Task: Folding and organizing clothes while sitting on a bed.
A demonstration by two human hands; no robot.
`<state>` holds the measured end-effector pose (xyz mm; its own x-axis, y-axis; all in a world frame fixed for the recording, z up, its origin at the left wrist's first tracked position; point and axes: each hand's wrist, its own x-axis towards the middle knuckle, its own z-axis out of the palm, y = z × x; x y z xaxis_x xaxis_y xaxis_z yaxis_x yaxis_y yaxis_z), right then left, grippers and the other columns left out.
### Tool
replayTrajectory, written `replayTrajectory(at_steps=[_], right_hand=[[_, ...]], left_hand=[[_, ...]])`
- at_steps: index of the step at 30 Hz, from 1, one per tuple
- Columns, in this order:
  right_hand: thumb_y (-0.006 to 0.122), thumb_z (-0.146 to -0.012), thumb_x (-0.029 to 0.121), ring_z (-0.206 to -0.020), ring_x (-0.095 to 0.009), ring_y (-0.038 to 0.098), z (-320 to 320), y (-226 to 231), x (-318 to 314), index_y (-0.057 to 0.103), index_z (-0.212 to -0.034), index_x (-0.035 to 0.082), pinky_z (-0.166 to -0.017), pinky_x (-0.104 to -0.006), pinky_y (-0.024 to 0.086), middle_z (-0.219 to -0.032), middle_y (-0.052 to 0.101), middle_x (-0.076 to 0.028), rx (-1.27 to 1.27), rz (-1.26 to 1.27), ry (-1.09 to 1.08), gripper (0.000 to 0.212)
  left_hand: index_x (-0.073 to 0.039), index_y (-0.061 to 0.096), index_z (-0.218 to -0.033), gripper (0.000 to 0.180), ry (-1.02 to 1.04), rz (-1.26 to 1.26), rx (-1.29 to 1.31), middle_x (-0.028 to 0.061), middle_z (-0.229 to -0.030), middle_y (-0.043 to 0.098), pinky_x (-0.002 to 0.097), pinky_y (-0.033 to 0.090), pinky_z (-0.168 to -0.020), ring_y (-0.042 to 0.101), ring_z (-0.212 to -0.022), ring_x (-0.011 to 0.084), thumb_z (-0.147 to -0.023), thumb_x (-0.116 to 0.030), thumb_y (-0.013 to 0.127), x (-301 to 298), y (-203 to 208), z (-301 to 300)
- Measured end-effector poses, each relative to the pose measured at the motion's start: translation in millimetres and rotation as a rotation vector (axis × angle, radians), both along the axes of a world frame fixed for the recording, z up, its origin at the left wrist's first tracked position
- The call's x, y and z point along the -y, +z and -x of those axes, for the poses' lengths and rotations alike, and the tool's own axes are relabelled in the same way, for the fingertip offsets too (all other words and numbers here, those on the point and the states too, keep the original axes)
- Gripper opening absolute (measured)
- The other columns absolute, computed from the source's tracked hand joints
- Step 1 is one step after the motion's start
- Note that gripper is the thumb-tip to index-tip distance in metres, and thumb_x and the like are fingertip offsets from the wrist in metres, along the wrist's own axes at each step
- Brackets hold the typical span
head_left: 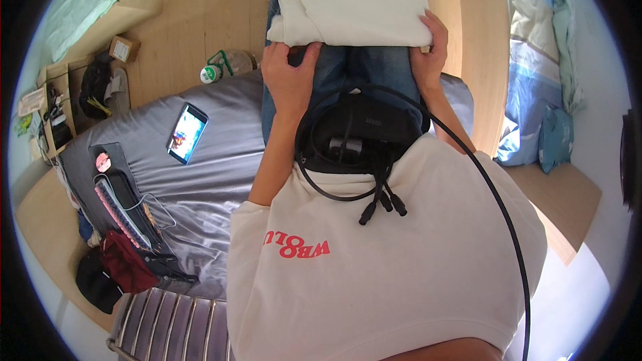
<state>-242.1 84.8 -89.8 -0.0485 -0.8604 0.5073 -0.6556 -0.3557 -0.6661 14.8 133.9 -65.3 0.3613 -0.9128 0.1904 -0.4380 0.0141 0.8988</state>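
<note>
Folded white cloth (354, 3) lies across denim-covered knees (334, 63), left hand (287, 73) at its near-left edge, right hand (431, 50) at its near-right corner, black pouch (394, 130) and looped cable (491, 190) at the lap, lit phone (187, 134) on grey sheet (231, 137) to the left, dark red cloth (127, 262) farther left.

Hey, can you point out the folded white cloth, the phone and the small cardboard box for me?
Folded white cloth (361, 5), head view: middle of its upper face.
Phone (188, 134), head view: middle of its lit screen.
Cardboard box (123, 49), head view: its labelled side.
</note>
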Motion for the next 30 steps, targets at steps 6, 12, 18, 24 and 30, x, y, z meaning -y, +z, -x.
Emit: replayTrajectory(at_steps=[6, 12, 18, 24, 30], right_hand=[[0.063, -0.069, -0.012, -0.120, -0.034, 0.052, -1, 0, 0, 0.059, -0.114, 0.007, -0.102, -0.0379, 0.041, -0.127, 0.056, -0.016, 0.004, -0.002, 0.001, 0.050], [0.062, -0.069, -0.012, -0.119, -0.033, 0.052, -2, 0, 0, 0.059, -0.114, 0.007, -0.102, -0.0380, 0.041, -0.126, 0.057, -0.016, -0.004, 0.011, 0.002, 0.049], [0.061, -0.068, -0.013, -0.119, -0.034, 0.052, -1, -1, 0, 0.059, -0.114, 0.007, -0.102, -0.0381, 0.041, -0.126, 0.056, -0.016, -0.016, 0.009, -0.003, 0.050], [0.060, -0.068, -0.013, -0.119, -0.034, 0.052, -1, -2, 0, 0.059, -0.114, 0.007, -0.102, -0.0382, 0.041, -0.126, 0.056, -0.015, -0.008, 0.008, 0.001, 0.051], [0.062, -0.067, -0.013, -0.119, -0.033, 0.052, 0, -2, 0, 0.060, -0.115, 0.007, -0.102, -0.0379, 0.041, -0.126, 0.056, -0.015, 0.001, 0.012, 0.010, 0.051]], left_hand=[[0.000, 0.051, -0.099, 0.042, 0.110, -0.082, -0.348, 0.0121, -0.092, 0.067, 0.0323, 0.044, -0.085, 0.063, -0.087, 0.0206, -0.075, -0.017, 0.081, -1, 2, 3], [0.000, 0.046, -0.106, 0.048, 0.110, 0.004, -0.360, 0.0116, -0.092, 0.070, 0.0286, 0.042, -0.089, 0.064, -0.091, 0.0161, -0.075, -0.013, 0.080, -4, 5, 6], [0.000, 0.048, -0.105, 0.041, 0.094, -0.007, -0.159, 0.0070, -0.080, 0.071, 0.0257, 0.043, -0.087, 0.064, -0.087, 0.0118, -0.077, -0.008, 0.077, -4, 5, 5], [0.001, 0.049, -0.109, 0.040, 0.050, 0.028, -0.238, 0.0061, -0.077, 0.069, 0.0236, 0.045, -0.080, 0.064, -0.075, 0.0112, -0.078, -0.005, 0.074, -4, -2, 3], [0.001, 0.050, -0.113, 0.044, 0.128, -0.072, -0.408, 0.0100, -0.092, 0.067, 0.0276, 0.043, -0.088, 0.061, -0.092, 0.0165, -0.077, -0.007, 0.075, -6, -3, 0]])
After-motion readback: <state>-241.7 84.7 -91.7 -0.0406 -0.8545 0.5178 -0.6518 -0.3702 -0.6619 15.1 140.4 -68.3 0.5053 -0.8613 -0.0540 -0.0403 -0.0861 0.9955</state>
